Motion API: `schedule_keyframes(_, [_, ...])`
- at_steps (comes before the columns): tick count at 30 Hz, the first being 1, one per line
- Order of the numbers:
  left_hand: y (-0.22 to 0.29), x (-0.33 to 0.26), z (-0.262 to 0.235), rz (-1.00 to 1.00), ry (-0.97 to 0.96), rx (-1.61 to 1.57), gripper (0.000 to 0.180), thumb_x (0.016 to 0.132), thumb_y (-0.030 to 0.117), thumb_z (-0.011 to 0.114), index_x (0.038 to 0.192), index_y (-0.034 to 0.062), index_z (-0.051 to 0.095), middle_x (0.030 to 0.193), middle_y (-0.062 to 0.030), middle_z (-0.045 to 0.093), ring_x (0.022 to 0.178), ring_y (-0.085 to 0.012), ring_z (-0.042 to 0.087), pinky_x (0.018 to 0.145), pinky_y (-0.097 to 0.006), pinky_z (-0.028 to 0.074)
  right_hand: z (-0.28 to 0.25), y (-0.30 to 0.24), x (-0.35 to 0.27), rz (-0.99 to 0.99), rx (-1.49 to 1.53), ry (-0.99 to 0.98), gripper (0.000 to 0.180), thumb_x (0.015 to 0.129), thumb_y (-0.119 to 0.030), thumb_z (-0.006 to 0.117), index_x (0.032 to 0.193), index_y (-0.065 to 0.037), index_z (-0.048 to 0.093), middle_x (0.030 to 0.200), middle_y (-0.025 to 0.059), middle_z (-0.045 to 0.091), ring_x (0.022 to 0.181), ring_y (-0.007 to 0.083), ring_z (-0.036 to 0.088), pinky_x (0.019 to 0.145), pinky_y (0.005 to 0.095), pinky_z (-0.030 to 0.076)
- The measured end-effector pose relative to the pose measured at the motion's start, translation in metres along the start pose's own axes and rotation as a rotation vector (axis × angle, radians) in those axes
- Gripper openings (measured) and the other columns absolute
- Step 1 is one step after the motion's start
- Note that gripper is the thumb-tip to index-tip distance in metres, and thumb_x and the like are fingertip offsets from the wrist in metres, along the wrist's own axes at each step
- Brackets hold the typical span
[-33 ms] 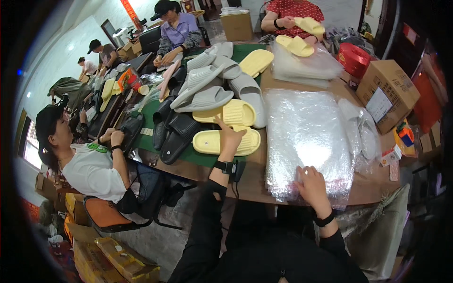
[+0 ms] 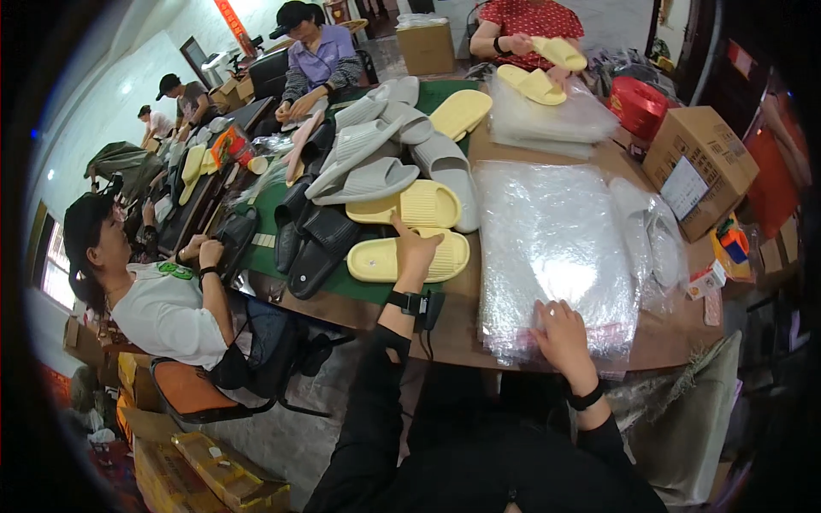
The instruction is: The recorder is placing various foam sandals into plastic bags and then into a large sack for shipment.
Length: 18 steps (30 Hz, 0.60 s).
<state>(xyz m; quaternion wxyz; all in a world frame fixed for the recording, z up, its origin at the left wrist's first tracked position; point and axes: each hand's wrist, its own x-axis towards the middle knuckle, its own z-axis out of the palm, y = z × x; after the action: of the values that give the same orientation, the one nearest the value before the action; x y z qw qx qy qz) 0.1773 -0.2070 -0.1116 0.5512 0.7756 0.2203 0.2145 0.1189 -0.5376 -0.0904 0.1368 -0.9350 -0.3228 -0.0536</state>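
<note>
My left hand (image 2: 414,254) rests on a yellow slipper (image 2: 378,262) lying near the table's front edge, fingers over its strap. A second yellow slipper (image 2: 417,204) lies just behind it. My right hand (image 2: 560,333) lies flat on the near edge of a stack of clear plastic bags (image 2: 547,248), fingers spread. Both wrists wear dark bands and the sleeves are black.
Grey slippers (image 2: 376,145) and black slippers (image 2: 312,244) are heaped on the green mat (image 2: 359,286). A cardboard box (image 2: 697,162) and a red container (image 2: 637,104) stand at the right. A person in white sits at my left; other people work at the far end.
</note>
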Motion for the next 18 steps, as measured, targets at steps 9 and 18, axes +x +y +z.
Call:
schedule_keyframes(9, [0.07, -0.063, -0.028, -0.278, -0.014, -0.7, 0.044, 0.084, -0.004, 0.059, 0.124, 0.0009, 0.043, 0.115, -0.0159, 0.058, 0.095, -0.0289, 0.062, 0.077, -0.039, 0.054, 0.024, -0.005, -0.004, 0.068, -0.087, 0.01, 0.056, 0.082, -0.029, 0.063, 0.131, -0.008, 0.048, 0.124, 0.0218, 0.05, 0.124, 0.0401, 0.043, 0.1, 0.057, 0.034])
schedule_keyframes(18, [0.186, -0.153, 0.01, -0.392, -0.499, -1.147, 0.039, 0.091, 0.0, 0.051, 0.128, 0.0052, 0.039, 0.123, -0.0107, 0.052, 0.113, -0.0246, 0.052, 0.097, -0.04, 0.043, 0.045, 0.008, -0.008, 0.084, -0.081, -0.027, 0.055, 0.085, -0.031, 0.058, 0.134, -0.009, 0.045, 0.132, 0.0214, 0.047, 0.127, 0.0395, 0.04, 0.101, 0.0588, 0.032])
